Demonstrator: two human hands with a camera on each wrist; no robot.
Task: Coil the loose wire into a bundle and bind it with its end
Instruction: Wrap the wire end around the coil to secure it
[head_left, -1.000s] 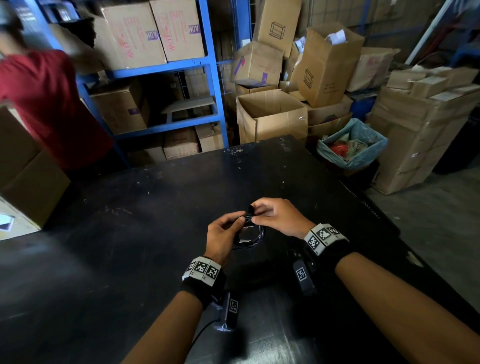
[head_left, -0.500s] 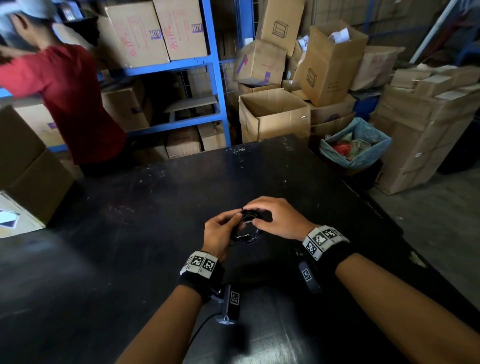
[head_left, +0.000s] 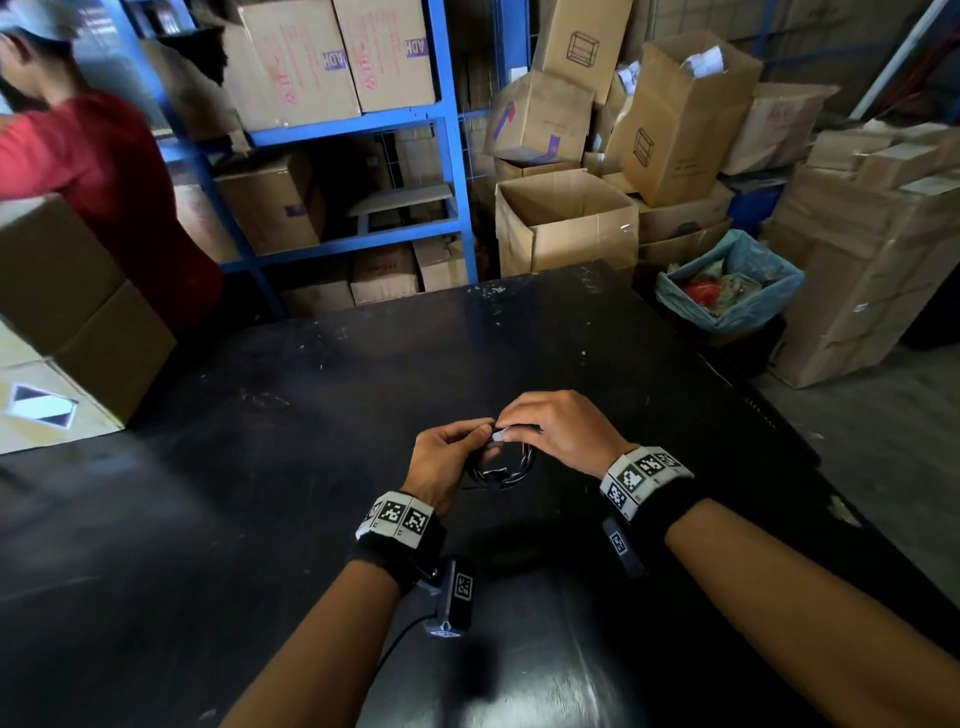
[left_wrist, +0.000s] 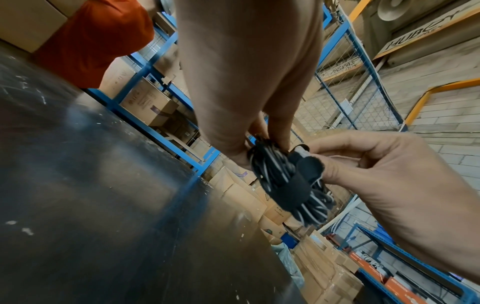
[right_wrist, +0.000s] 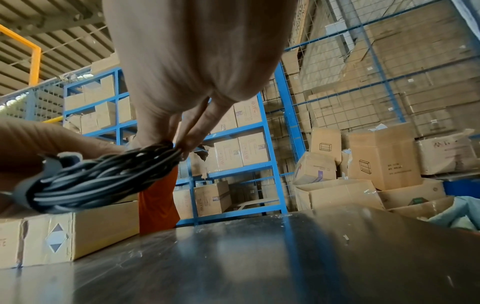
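A black table (head_left: 260, 519) fills my head view, scuffed and glossy, with blue steel shelving (head_left: 452, 171) stacked with cardboard boxes (head_left: 291, 57) beyond its far edge at 12 o'clock. More cartons pile up at 1 to 2 o'clock, among them an open box (head_left: 566, 228) on the floor, and a bin lined with a blue bag (head_left: 727, 291) stands just off the table's far right corner. At 10 o'clock a person in a red shirt (head_left: 104, 197) stands beside brown cartons (head_left: 67, 301) at the table's left edge.

Just below the middle of the view, my two hands meet above the table, both wrists wearing black bands with printed square markers. My right hand (head_left: 561, 431) comes in from 3 o'clock, its fingers curled and pinching one side of the coiled black wire bundle (head_left: 504, 467). My left hand (head_left: 447, 462) comes in from 7 o'clock and grips the other side of the coil between thumb and curled fingers.

The bundle is held clear of the table between both hands, a small ring of many turns. In the left wrist view a dark strap (left_wrist: 293, 187) wraps across the turns, its loose tip against the right hand's fingers (left_wrist: 335, 170). Whether the strap is fastened, I cannot tell.
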